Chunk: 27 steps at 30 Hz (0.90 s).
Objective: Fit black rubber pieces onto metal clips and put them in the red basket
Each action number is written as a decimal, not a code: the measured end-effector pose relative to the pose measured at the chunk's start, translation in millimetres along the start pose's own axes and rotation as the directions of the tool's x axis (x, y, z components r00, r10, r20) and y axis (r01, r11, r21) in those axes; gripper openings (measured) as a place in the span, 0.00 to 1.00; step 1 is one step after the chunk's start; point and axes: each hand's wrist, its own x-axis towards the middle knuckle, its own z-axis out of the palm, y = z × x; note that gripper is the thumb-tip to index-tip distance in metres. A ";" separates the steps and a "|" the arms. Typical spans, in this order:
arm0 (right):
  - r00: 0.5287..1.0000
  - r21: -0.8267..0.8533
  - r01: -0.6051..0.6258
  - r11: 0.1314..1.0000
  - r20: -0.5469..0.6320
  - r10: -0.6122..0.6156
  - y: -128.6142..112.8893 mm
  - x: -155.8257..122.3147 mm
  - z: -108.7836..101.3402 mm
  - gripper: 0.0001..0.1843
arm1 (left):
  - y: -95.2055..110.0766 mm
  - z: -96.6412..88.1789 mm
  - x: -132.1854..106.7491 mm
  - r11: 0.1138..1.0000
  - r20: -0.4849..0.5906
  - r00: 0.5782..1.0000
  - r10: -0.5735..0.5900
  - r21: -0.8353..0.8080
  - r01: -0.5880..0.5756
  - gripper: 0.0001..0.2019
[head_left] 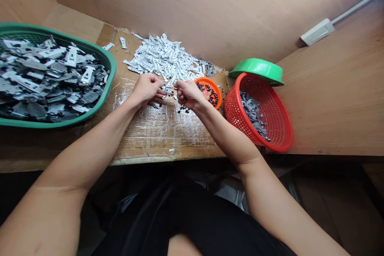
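My left hand (147, 90) is closed on a small metal bracket (167, 90), which sticks out to the right from its fingertips. My right hand (188, 94) is pinched close to the bracket's other end; whatever its fingers hold is too small or hidden to name. Just beyond both hands lies a heap of pale metal plates (168, 56). Beside my right hand stands an orange dish (220, 98) with small dark parts (212, 96) in it. More dark pieces (183, 109) are scattered on the cardboard below the hands.
A green basket (111, 72) full of metal brackets (54, 76) stands at left. At right a tilted red basket (280, 124) holds small grey metal parts (254, 112), with a bright green basket (258, 68) behind it. Wooden panels (210, 12) enclose the cardboard-covered table (144, 136).
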 end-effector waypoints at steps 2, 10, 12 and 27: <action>1.000 -0.003 0.001 1.000 0.009 -0.001 1.2 0.4 0.4 0.24 | -0.6 0.0 0.6 1.000 -0.002 1.000 -0.007 0.007 0.007 0.15; 1.000 0.016 -0.031 0.999 -0.002 0.031 5.0 0.5 5.8 0.25 | 3.9 0.5 -2.8 1.000 -0.004 1.000 -0.014 0.012 0.014 0.17; 0.999 0.016 -0.037 0.999 0.010 0.036 5.5 0.1 5.8 0.27 | 5.8 0.9 -4.3 1.000 0.000 1.000 -0.019 0.017 0.019 0.17; 0.998 -0.063 -0.054 0.997 0.012 0.054 16.0 -3.2 3.9 0.38 | -2.1 -0.5 -1.4 1.000 0.015 1.000 -0.014 0.006 0.013 0.18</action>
